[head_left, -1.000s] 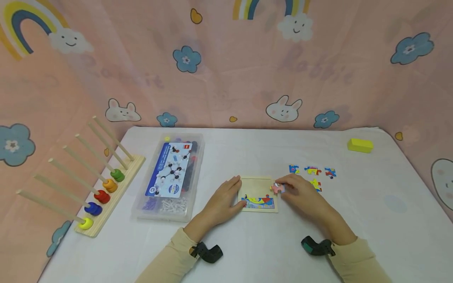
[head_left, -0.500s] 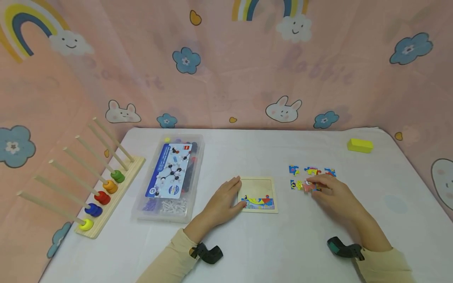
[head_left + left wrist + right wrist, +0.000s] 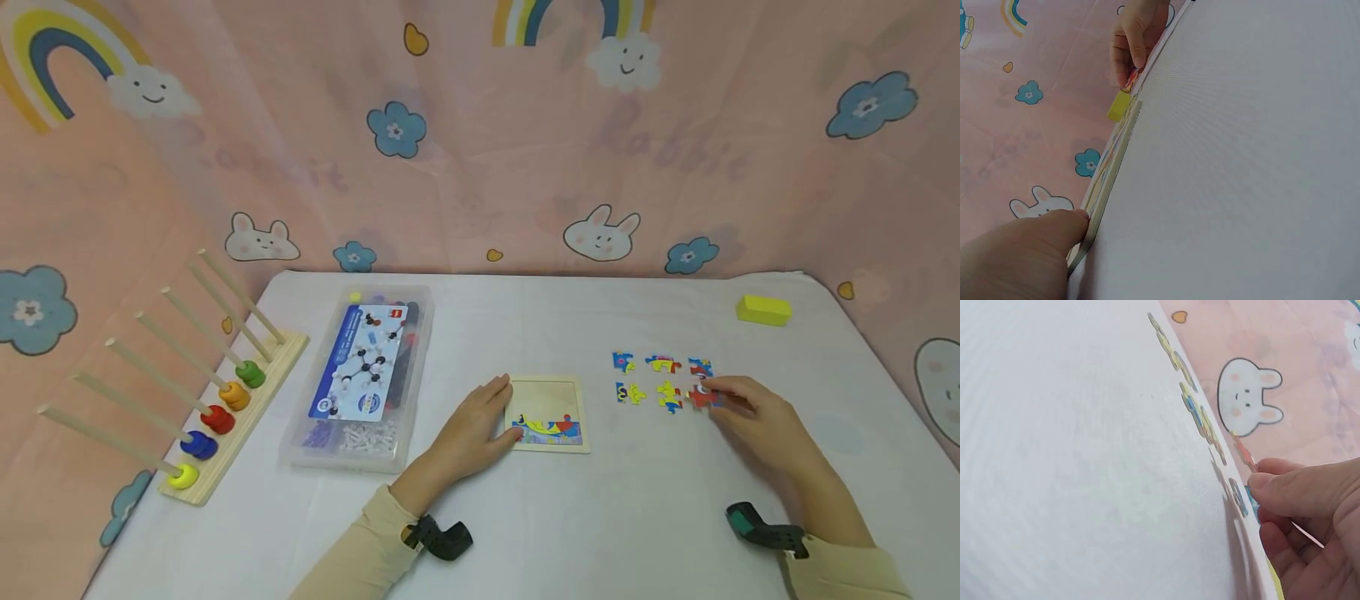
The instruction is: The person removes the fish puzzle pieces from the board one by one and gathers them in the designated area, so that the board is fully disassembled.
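My left hand (image 3: 467, 427) rests along the left side of a small wooden puzzle tray (image 3: 543, 397), fingers extended and thumb (image 3: 1063, 228) on its lower left edge. Joined colourful pieces (image 3: 551, 430) fill the tray's bottom strip; bare wood shows above. My right hand (image 3: 768, 427) pinches a reddish puzzle piece (image 3: 1245, 453) between thumb and fingertips. In the right wrist view this piece is lifted off the cloth. Loose pieces lie in two rows left of and beyond the right hand, among them a yellow-and-red piece (image 3: 669, 397) and a blue-cornered piece (image 3: 701, 367).
Left of the tray lies a clear plastic case (image 3: 360, 375) with a molecule-printed label. Farther left stands a wooden peg rack (image 3: 247, 392) with coloured rings. A yellow block (image 3: 763, 309) sits at the back right. A pink patterned curtain (image 3: 480, 167) hangs behind the white-covered table.
My right hand has carried the reddish piece from the tray's right edge rightward, past the loose pieces to their right end. My left hand has stayed on the tray.
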A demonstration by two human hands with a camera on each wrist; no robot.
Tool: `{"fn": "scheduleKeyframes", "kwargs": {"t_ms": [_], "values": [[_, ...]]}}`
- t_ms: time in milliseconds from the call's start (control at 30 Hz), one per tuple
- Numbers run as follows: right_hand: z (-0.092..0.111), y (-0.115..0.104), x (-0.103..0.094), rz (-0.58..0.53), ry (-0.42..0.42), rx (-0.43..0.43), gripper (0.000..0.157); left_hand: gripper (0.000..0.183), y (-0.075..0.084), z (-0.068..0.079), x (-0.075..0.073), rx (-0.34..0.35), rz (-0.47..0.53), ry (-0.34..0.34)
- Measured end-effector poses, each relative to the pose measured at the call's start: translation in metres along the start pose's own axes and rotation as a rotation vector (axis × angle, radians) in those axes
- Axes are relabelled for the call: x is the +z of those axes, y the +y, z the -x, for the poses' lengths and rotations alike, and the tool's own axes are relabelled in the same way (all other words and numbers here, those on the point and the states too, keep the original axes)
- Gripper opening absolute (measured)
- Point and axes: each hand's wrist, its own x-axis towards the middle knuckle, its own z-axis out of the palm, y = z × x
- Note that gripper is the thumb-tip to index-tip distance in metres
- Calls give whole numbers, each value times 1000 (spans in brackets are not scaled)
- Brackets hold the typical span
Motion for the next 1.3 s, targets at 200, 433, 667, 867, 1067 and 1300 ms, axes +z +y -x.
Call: {"fn": "scheduleKeyframes", "kwargs": {"t_ms": [200,433,667,867,1067,1300], "values": [[3,14,3,3,14,-12,35,64,-1,0,1,5,6,6],[2,17,6,21,31,-22,34,65,0,0,0,4,20,5],[3,20,10,16,52,-25,34,64,0,1,0,13,23,10],[3,19,12,16,52,-7,35,63,-1,1,0,14,13,12],[3,19,12,14,50,8,36,63,-2,0,2,15,7,11],[3,19,12,-1,53,13,37,64,-1,1,1,13,3,5]]}}
